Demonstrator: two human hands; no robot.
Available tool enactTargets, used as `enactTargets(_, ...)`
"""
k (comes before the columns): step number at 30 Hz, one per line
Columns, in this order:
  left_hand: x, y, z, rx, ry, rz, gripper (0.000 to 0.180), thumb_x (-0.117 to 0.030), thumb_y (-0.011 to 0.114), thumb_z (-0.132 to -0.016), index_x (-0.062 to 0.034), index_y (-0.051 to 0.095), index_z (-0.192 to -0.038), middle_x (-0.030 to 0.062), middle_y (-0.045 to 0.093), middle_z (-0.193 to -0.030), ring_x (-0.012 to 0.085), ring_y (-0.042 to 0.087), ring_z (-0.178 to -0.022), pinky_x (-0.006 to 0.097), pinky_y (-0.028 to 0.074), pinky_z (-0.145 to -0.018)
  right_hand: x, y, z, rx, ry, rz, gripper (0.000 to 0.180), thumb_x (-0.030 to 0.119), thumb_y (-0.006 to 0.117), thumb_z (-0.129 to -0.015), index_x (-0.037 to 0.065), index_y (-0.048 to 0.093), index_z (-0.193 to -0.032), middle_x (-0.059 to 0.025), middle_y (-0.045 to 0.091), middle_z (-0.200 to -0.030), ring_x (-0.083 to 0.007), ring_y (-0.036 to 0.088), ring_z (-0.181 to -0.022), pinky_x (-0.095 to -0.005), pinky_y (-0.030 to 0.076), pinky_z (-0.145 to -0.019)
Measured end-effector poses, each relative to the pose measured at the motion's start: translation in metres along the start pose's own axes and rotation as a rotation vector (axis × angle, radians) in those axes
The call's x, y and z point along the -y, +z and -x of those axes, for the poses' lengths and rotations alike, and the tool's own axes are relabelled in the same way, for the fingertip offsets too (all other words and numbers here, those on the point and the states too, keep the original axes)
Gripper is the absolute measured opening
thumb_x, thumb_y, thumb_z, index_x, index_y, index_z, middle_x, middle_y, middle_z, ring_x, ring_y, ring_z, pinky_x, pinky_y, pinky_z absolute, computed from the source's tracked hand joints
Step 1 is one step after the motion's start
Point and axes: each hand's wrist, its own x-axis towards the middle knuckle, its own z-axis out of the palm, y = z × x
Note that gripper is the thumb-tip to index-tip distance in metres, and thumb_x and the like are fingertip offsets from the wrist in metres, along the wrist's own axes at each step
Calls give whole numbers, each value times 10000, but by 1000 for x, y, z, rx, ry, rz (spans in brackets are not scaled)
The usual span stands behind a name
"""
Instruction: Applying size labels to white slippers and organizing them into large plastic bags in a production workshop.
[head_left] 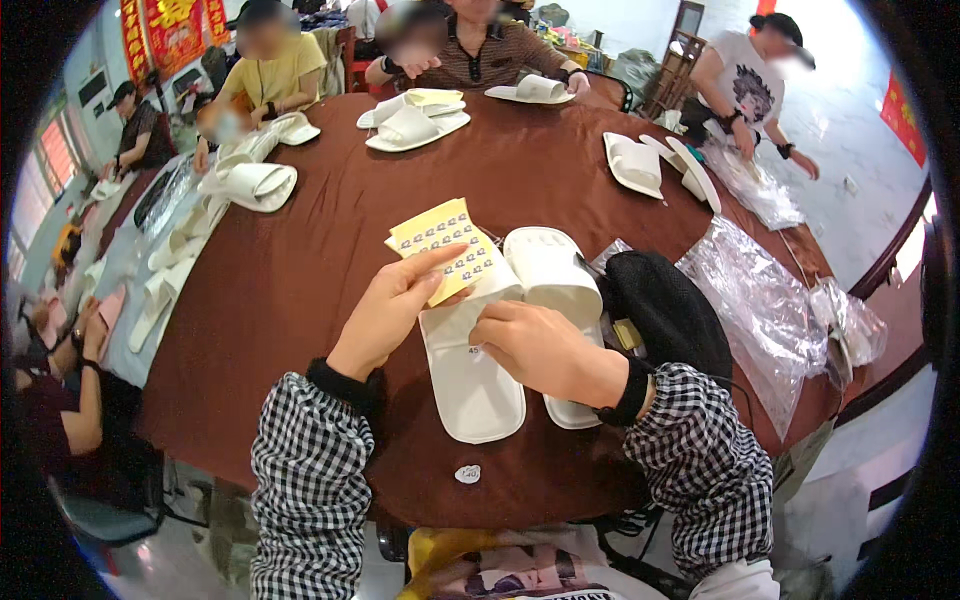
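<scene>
In front of me a pair of white slippers lies on the brown cloth: the left slipper [478, 405] and the right slipper [550, 262] side by side. My left hand [385, 312] is closed on yellow sticker sheets [445, 235] with rows of small printed labels, held over the left slipper's strap. My right hand [550, 350] is bent over the left slipper's insole, its fingers pinched together. A tiny printed mark shows on the insole just below those fingertips; whether they hold anything is too small to tell. Checkered sleeves cover both my forearms.
A small white paper piece [467, 474] lies near the table's front edge. On the right are a black bag [665, 315] and crumpled clear plastic bags [755, 310]. More white slippers [415, 130] lie around the brown-covered table [270, 380], where several people sit or stand.
</scene>
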Motion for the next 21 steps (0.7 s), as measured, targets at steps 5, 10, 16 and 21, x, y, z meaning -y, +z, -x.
enactTargets(5,3,-2,2,-55,88,-42,377,-21,399,-977,9,538,-1326,130,587,-1260,172,623,-1062,270,486,-956,1,-4,-17,54,-3,3,105,100,594,-851,23,618,-917,-132,619,-912,-340,617,-857,-436,492,-737)
enactTargets(10,7,-6,1,-2,84,-151,385,-42,418,-981,-26,538,-1346,119,559,-1327,155,533,-1176,280,414,-1024,9,-3,-22,89,-8,90,92,110,602,-845,26,605,-882,-128,618,-889,-336,613,-838,-438,490,-720)
enactTargets(16,15,-7,-3,1,108,-200,381,-37,419,-984,-28,538,-1346,104,596,-1262,144,561,-1123,270,426,-1004,7,2,-22,56,-63,144,102,109,559,-856,9,544,-843,-154,577,-815,-352,611,-775,-454,498,-658)
enactTargets(21,15,-6,-3,-7,68,-136,378,-34,414,-990,-22,535,-1347,105,598,-1251,137,573,-1097,265,440,-986,7,5,-20,13,-132,211,131,107,564,-854,-6,499,-873,-161,560,-837,-351,609,-784,-447,499,-646)
